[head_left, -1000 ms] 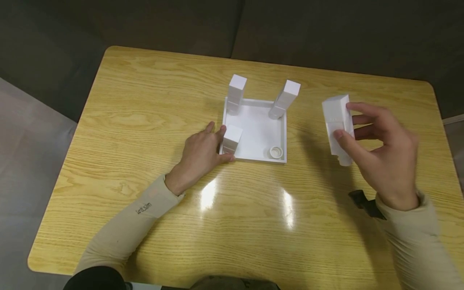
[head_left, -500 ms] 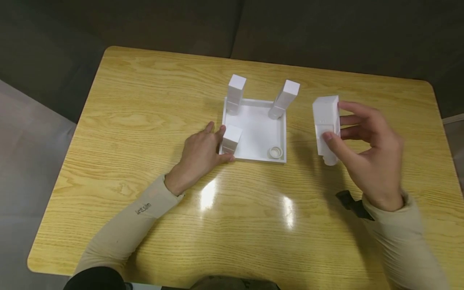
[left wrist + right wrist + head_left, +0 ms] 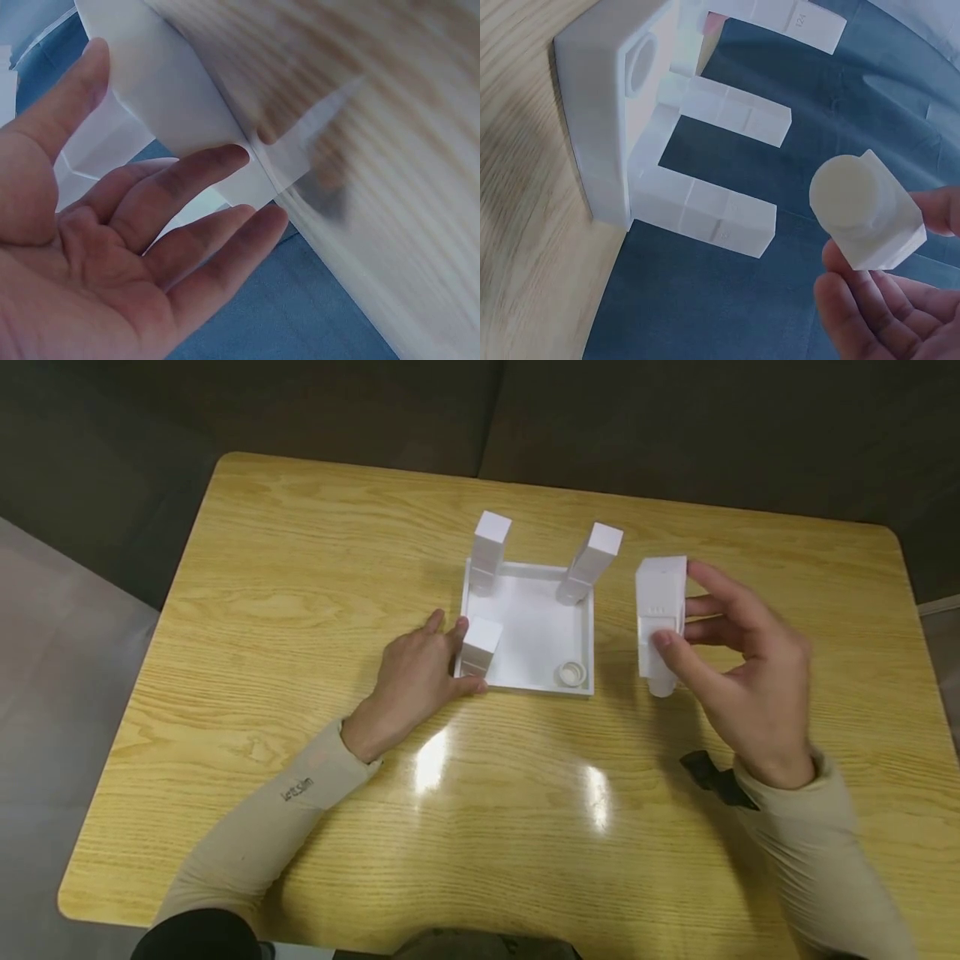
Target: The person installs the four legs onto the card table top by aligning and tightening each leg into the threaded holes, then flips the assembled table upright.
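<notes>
A white square panel (image 3: 536, 639) with a raised rim lies on the table, a round socket (image 3: 572, 674) in its near right corner. White square legs stand at its other corners: far left (image 3: 491, 547), far right (image 3: 595, 556) and near left (image 3: 480, 647). My left hand (image 3: 416, 677) rests at the near left corner, thumb on the front side and fingers by the left side, relaxed. To the right of the panel, my right hand (image 3: 757, 677) pinches a fourth white leg (image 3: 660, 610) in the air between thumb and fingers. Its round end (image 3: 846, 191) points down.
The wooden table (image 3: 300, 568) has rounded corners, and dark cloth (image 3: 675, 427) hangs behind its far edge. A black strap mount (image 3: 716, 777) juts from the right wrist, above the table.
My right hand has moved left with the leg, closer to the panel, and the leg has become more upright. The left hand and the panel have stayed in place.
</notes>
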The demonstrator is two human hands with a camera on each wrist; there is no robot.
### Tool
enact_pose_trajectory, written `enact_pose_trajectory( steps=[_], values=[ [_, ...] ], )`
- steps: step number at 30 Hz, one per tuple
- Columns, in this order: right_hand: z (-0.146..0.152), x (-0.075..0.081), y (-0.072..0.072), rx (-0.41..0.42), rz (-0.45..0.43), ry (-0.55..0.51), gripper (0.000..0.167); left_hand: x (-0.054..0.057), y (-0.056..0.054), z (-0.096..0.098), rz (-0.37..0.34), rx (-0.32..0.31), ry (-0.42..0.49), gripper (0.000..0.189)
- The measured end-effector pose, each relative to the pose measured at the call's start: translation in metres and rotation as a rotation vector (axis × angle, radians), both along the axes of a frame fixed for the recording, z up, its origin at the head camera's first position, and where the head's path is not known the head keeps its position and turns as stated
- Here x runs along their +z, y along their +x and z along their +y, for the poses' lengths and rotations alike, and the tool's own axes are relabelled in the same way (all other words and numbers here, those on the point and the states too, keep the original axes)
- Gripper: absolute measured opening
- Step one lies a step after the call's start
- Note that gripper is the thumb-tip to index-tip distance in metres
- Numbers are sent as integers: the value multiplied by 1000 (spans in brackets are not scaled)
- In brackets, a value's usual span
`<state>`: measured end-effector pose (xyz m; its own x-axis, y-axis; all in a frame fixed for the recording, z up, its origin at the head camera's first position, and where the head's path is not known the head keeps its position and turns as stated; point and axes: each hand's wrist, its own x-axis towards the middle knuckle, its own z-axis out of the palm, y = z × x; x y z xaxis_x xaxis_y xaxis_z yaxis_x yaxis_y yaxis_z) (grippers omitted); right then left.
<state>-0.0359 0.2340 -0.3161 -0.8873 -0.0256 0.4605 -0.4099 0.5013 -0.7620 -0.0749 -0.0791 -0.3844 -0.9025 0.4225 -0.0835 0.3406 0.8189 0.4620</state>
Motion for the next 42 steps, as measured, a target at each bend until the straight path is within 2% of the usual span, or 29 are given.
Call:
enact_pose_trajectory(
  steps=[6, 14, 20, 25, 42],
  values=[
    [-3, -3, -2, 26, -27, -84, 54, 1, 0, 0, -17, 5, 3, 88],
    [-8, -13, -2, 65, -74, -366, 51, -1, -1, 1, -18, 4, 2, 84],
    [-11, -19, 1, 114, -102, -453, 52, 0, -1, 1, -17, 4, 1, 85],
    [-15, -22, 2, 125, -120, -441, 49, 1, 0, 1, -16, 8, 3, 86],
    [-24, -37, 8, 169, -209, -247, 50, 1, -1, 1, -26, 10, 1, 84]
  ],
)
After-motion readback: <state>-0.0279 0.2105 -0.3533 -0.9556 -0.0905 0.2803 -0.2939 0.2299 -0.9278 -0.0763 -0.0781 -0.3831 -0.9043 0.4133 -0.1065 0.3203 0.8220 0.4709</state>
